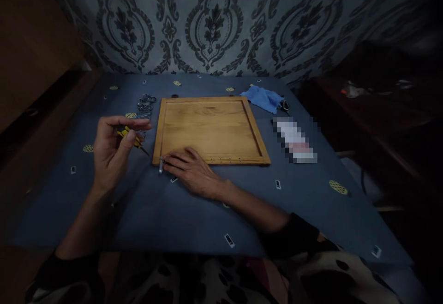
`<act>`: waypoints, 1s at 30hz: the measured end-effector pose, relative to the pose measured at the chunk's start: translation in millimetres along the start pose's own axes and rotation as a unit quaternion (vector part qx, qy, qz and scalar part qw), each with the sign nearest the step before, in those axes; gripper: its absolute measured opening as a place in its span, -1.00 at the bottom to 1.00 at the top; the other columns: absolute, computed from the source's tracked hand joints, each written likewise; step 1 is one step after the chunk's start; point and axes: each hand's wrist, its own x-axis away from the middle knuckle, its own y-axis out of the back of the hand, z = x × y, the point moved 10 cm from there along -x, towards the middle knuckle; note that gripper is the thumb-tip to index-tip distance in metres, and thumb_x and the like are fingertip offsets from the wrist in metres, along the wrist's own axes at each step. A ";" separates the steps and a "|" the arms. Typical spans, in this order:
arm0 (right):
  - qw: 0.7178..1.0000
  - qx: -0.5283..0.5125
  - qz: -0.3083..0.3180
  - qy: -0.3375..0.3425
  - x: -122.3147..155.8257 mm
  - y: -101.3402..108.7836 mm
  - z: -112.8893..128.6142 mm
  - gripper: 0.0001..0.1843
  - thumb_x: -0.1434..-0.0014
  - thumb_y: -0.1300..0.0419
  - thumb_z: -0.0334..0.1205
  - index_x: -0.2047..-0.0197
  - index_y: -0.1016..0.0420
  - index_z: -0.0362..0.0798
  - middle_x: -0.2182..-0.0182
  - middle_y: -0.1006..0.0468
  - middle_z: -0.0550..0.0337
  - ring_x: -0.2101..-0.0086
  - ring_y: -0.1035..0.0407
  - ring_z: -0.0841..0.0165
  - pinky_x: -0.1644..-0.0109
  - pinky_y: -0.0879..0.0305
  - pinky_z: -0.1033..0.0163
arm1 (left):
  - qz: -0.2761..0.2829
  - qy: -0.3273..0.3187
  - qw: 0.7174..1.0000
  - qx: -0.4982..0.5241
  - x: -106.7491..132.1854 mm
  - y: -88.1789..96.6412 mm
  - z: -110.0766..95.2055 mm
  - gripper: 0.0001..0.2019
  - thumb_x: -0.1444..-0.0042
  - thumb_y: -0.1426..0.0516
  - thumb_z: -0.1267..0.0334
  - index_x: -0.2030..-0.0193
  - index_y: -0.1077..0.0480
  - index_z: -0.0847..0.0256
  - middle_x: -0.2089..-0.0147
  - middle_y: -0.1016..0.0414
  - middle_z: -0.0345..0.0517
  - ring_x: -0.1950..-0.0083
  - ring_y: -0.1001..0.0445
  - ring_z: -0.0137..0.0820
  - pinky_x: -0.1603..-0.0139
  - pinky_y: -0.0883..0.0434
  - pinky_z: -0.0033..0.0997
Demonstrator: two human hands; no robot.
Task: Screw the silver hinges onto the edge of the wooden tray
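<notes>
My left hand [112,152] is raised over the table, left of a wooden framed board [207,128]. Its fingers are closed around a small screwdriver [129,134] with a yellow and black handle, whose thin shaft points down toward the board's near left corner. Across the board's near edge lies my right hand [194,170], fingers stretched out toward the left. Its fingertips are beside a small metal hook [160,165] at that corner, seemingly touching it. Small dark holes show along the near rail of the board, to the right of my right hand.
Several metal hooks [145,105] lie in a group beyond my left hand. A blue cloth [263,98] rests behind the board's far right corner, with a dark metallic item [284,105] beside it. A pixelated packet [294,140] lies right of the board. Patterned fabric [214,22] hangs behind the blue-covered table [249,211].
</notes>
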 end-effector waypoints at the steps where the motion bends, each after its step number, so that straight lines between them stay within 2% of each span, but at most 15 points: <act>1: 1.000 0.000 -0.001 0.001 0.0 0.4 0.1 -0.49 -0.51 -0.06 -0.39 -0.45 -0.38 0.06 -0.44 -0.40 0.11 -0.46 -0.17 0.15 -0.54 -0.03 -0.29 | -0.003 -0.004 1.000 -0.002 0.0 0.9 -1.2 -0.83 -0.39 -0.27 0.12 0.02 -0.41 0.07 -0.03 -0.69 -0.09 -0.04 -0.69 -0.21 0.07 -0.61 -0.22; 5: 1.000 0.003 -0.001 0.003 0.3 1.8 0.3 -0.48 -0.50 -0.06 -0.40 -0.46 -0.37 0.05 -0.44 -0.39 0.10 -0.46 -0.18 0.14 -0.53 -0.06 -0.30 | -0.007 -0.015 1.000 -0.023 0.0 2.0 -4.0 -0.82 -0.39 -0.26 0.06 0.01 -0.42 0.04 -0.02 -0.69 -0.13 -0.13 -0.66 -0.17 -0.21 -0.57 -0.05; 7: 1.000 0.004 0.001 0.004 0.5 2.0 0.4 -0.47 -0.50 -0.06 -0.39 -0.46 -0.36 0.04 -0.45 -0.38 0.10 -0.46 -0.18 0.14 -0.53 -0.06 -0.30 | -0.003 -0.023 1.000 -0.015 0.9 0.3 -5.3 -0.83 -0.40 -0.26 0.08 0.01 -0.44 0.05 -0.01 -0.69 -0.13 -0.13 -0.66 -0.19 -0.26 -0.54 -0.05; 11: 1.000 0.007 -0.007 0.006 0.8 2.5 0.8 -0.46 -0.49 -0.08 -0.38 -0.47 -0.35 0.07 -0.44 -0.40 0.12 -0.46 -0.19 0.15 -0.53 -0.07 -0.28 | 0.016 -0.022 1.000 0.015 4.9 -6.2 -4.3 -0.88 -0.42 -0.23 0.14 -0.01 -0.47 0.06 0.00 -0.69 -0.11 -0.07 -0.66 -0.24 -0.18 -0.56 -0.13; 17: 1.000 0.007 0.004 -0.001 0.1 -0.2 -0.6 -0.49 -0.54 -0.01 -0.37 -0.47 -0.34 0.03 -0.45 -0.38 0.11 -0.46 -0.18 0.15 -0.55 -0.03 -0.27 | 0.043 0.013 0.999 -0.006 9.4 -11.1 4.3 -0.87 -0.42 -0.23 0.11 -0.02 -0.46 0.02 0.05 -0.68 -0.12 0.02 -0.67 -0.22 -0.06 -0.58 -0.14; 23: 1.000 0.005 0.007 0.002 0.1 0.3 -0.1 -0.50 -0.54 -0.01 -0.35 -0.47 -0.34 0.00 -0.46 -0.36 0.10 -0.46 -0.18 0.12 -0.55 -0.02 -0.29 | 0.041 -0.011 0.999 0.012 8.5 -11.9 1.2 -0.89 -0.42 -0.23 0.16 -0.02 -0.47 0.05 0.08 -0.67 -0.14 0.07 -0.67 -0.27 -0.02 -0.56 -0.21; 30: 1.000 0.016 0.005 0.001 -1.9 0.5 0.0 -0.45 -0.51 -0.06 -0.38 -0.49 -0.31 0.09 -0.45 -0.38 0.11 -0.45 -0.20 0.14 -0.52 -0.10 -0.28 | 0.051 0.013 0.998 -0.021 9.5 -12.6 6.9 -0.83 -0.43 -0.21 0.06 0.00 -0.43 0.07 0.06 -0.65 -0.11 0.02 -0.66 -0.25 -0.06 -0.57 -0.19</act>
